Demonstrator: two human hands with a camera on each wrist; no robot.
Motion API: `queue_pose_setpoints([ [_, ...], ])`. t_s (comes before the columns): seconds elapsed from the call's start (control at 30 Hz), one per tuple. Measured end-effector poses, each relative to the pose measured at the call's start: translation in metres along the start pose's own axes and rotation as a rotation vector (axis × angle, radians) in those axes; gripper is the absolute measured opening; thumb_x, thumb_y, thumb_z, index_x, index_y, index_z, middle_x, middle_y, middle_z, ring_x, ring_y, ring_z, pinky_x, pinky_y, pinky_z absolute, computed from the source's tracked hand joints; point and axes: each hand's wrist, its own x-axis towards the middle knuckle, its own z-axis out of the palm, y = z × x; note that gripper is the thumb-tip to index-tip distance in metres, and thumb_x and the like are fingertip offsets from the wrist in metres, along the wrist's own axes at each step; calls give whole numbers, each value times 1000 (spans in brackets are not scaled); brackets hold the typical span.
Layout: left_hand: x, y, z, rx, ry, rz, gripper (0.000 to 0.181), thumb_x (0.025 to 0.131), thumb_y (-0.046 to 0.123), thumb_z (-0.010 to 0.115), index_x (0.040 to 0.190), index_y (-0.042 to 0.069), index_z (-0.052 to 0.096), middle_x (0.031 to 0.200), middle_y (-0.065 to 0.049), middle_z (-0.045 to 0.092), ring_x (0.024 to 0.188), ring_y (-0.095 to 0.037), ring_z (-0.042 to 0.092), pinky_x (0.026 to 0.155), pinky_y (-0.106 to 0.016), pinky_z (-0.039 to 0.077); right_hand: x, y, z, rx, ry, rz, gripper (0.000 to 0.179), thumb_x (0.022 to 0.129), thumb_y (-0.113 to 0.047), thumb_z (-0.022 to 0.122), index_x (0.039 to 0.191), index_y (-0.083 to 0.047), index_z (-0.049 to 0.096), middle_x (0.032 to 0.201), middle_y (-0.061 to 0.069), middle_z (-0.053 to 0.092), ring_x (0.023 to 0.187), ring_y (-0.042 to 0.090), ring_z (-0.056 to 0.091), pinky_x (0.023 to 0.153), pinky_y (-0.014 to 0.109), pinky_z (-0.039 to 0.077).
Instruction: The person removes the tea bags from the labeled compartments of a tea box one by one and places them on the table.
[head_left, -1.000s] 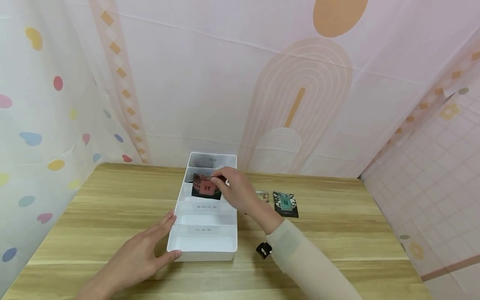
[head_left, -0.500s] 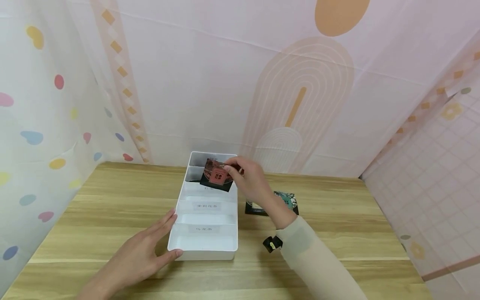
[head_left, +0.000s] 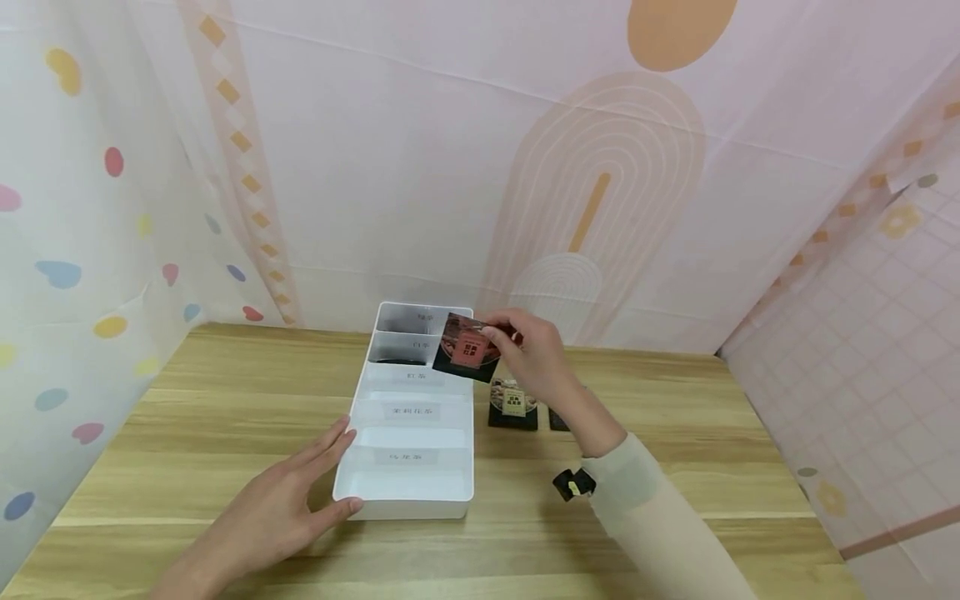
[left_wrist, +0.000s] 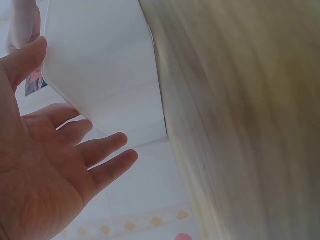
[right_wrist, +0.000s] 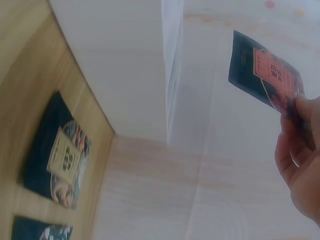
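Red-labelled tea sachet [head_left: 467,348] is hanging above right rim of divided box [head_left: 408,510]; right hand [head_left: 531,358], pinching only sachet's edge, is perhaps inviting a slip; left hand [head_left: 281,493], fingers extended, is touching box.

A pale long sleeve and two bare hands
The right arm wears a plain cream sleeve [head_left: 671,529], softly creased, with a greyish, faintly green patch [head_left: 628,486] by its cuff; at the wrist sits a small black fitting [head_left: 574,484], angular and two-lobed, marked with yellow in the middle. The right hand [head_left: 531,354] is ungloved, and the left hand [head_left: 288,492] and its wrist are uncovered too.
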Motion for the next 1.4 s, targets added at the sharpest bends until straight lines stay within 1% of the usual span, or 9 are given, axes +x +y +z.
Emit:
queue_pose_setpoints([
  [0.2,0,0,0,-5,-3,2,83,93,55,75,156,7,50,166,-8,41,135,-36,58,98,-57,53,-4,10,-15,-26,24,7,10,100,-2,69,109,2,73,95,11,73,80,21,65,68,35,55],
  [0.4,0,0,1,-6,-3,8,83,93,54,76,156,6,50,165,-8,41,134,-37,58,98,-57,53,-8,19,-28,-48,45,11,10,99,-1,70,107,2,74,95,12,74,78,21,66,65,33,54],
  [0.53,0,1,1,-11,-10,0,83,94,55,75,156,7,50,166,-7,40,134,-36,59,98,-57,53,-12,24,-35,-40,45,52,10,100,-2,69,108,1,75,95,11,74,78,20,66,65,33,54],
  [0.77,-1,2,-1,-10,-20,-9,84,94,55,74,157,6,48,166,-7,40,134,-36,58,99,-57,52,-23,32,-46,0,44,119,8,101,-2,69,106,1,74,93,10,74,75,20,65,62,26,50],
  [0.9,-2,2,-2,-11,-25,-11,84,94,56,74,157,6,48,167,-7,39,135,-36,58,100,-56,52,-30,38,-51,13,45,159,8,101,-1,68,106,2,74,91,11,73,73,21,64,60,24,48],
  [1.0,-2,2,-2,-12,-24,-10,84,94,55,74,157,6,48,166,-7,40,135,-36,58,99,-56,52,-35,43,-56,10,45,183,10,101,0,67,107,3,74,91,12,73,74,22,65,61,24,49],
  [1.13,-2,3,-2,-12,-20,-9,84,94,55,74,157,6,49,166,-7,40,134,-36,59,99,-56,52,-40,49,-64,-2,48,191,11,102,0,65,107,4,74,91,13,73,76,23,66,64,23,52],
  [1.27,-2,3,-2,-14,-19,-8,84,94,55,74,157,6,48,166,-7,39,134,-36,59,98,-57,53,-47,55,-71,-22,51,196,10,103,0,64,106,4,73,90,12,71,75,22,62,64,23,49],
  [1.4,-2,3,-2,-11,-18,-5,84,94,55,75,156,6,49,166,-7,40,134,-36,59,99,-57,52,-53,60,-76,-26,53,224,10,103,-1,64,104,3,72,89,12,70,73,21,60,63,24,48],
])
